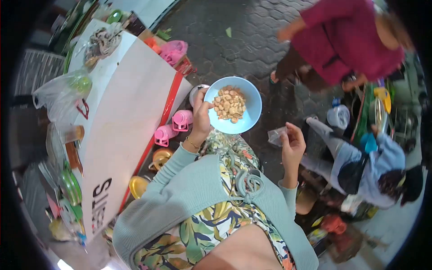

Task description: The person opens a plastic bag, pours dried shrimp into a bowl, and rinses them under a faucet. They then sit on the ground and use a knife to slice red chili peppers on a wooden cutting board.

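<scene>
My left hand (202, 118) grips the left edge of a light blue bowl (253, 102), thumb over the rim. Inside the bowl lies a heap of small tan, flattish pieces (229, 104) that look like beans or nuts. To the right of the bowl and a little lower, my right hand (293, 146) pinches a small clear plastic bag (276, 136) between thumb and fingers. The bowl is held up in front of my lap, over patterned trousers.
On my left runs a white counter (130, 94) with plastic bags (63, 96) on it. Pink bottles (182, 118) and a golden pot (138, 186) stand beside it. A person in magenta (342, 40) is ahead right; another in light blue (382, 157) sits near a water jug (338, 117).
</scene>
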Action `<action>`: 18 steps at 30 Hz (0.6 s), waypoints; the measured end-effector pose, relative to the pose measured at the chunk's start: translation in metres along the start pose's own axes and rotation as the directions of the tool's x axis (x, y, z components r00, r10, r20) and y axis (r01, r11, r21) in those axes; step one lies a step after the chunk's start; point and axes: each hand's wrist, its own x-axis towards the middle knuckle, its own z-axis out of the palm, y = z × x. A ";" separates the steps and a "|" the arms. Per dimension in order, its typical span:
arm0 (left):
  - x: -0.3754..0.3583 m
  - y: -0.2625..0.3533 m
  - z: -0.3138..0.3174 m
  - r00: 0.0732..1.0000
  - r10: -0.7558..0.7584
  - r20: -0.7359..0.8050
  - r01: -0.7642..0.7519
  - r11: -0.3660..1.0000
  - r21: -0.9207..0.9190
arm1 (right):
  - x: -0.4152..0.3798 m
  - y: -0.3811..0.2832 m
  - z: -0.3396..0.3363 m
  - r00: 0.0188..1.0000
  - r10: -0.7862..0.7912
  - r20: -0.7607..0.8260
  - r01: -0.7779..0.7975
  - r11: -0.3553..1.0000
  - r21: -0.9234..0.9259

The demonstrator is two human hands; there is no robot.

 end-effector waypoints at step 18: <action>0.351 0.028 0.198 0.976 -0.112 0.187 0.103 0.993 0.054 | 0.395 -0.012 0.042 0.992 0.019 -0.124 -0.018 1.000 0.013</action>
